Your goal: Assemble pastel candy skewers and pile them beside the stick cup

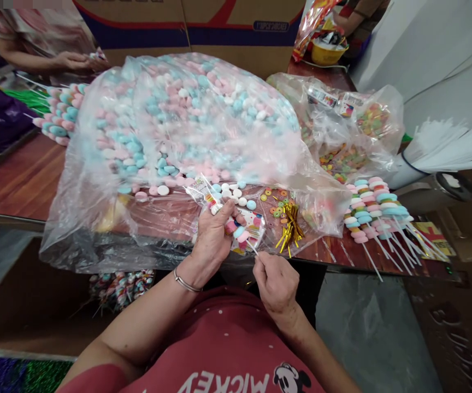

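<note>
My left hand (215, 234) is closed around a candy skewer (240, 232) with pink and blue discs, and a printed clear packet (254, 224) lies around or under it. Whether the candy is inside the packet is hard to tell. Below and to the right, my right hand (277, 281) is closed on the skewer's white stick (252, 247). Loose white and blue candies (231, 191) lie just beyond my left hand. Gold twist ties (290, 225) are bunched right of the packet, beside small ring-shaped candies (277, 207).
A large clear bag (203, 125) of pastel candies covers the table's middle. Finished-looking candy skewers (377, 210) lie at right, near a container of white sticks (444, 147). A cardboard box (219, 33) stands behind. Another person's hands (80, 60) work at upper left.
</note>
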The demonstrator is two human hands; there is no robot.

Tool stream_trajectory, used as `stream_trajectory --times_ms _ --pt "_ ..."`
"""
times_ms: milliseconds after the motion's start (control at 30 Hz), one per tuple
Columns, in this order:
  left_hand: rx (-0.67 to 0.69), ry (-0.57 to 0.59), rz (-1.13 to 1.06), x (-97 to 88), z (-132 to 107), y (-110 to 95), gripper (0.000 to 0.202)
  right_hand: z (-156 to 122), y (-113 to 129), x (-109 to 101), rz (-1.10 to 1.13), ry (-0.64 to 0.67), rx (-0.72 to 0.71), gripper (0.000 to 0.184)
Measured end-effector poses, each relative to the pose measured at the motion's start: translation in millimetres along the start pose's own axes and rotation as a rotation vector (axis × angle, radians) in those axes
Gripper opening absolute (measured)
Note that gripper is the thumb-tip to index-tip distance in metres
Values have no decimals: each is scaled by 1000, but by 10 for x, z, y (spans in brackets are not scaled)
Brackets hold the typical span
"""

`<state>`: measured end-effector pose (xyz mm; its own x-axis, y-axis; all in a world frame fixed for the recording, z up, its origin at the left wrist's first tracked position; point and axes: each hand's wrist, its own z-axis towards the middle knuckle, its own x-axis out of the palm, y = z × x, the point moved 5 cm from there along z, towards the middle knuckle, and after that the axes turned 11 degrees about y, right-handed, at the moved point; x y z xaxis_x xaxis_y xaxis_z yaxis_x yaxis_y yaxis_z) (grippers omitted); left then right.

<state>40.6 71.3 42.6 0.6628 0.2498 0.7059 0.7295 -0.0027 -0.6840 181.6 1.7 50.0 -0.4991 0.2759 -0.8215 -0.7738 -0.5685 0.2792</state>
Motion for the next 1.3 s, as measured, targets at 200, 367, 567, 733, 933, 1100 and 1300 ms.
stream_trajectory --times_ms 200,367,567,733,933,1100,1300 --pt "-9 -15 -1 -14 -38 33 39 -23 28 41 -8 -40 -51 15" --pt "-20 1 26 1 -67 106 36 -50 28 120 68 7 -6 16" --pt "-71 68 13 102 -147 228 41 -55 -38 348 918 301 464 24" --pt "-251 115 37 147 -373 455 38 -18 -55 520 1530 244 789 30" --pt "-93 165 31 63 -233 122 48 14 -159 387 1402 232 687 30" --pt "-26 90 -13 34 20 -151 49 15 -106 328 1174 350 535 27" --pt "-34 195 -19 233 -99 58 33 54 -58 311 897 305 432 27"
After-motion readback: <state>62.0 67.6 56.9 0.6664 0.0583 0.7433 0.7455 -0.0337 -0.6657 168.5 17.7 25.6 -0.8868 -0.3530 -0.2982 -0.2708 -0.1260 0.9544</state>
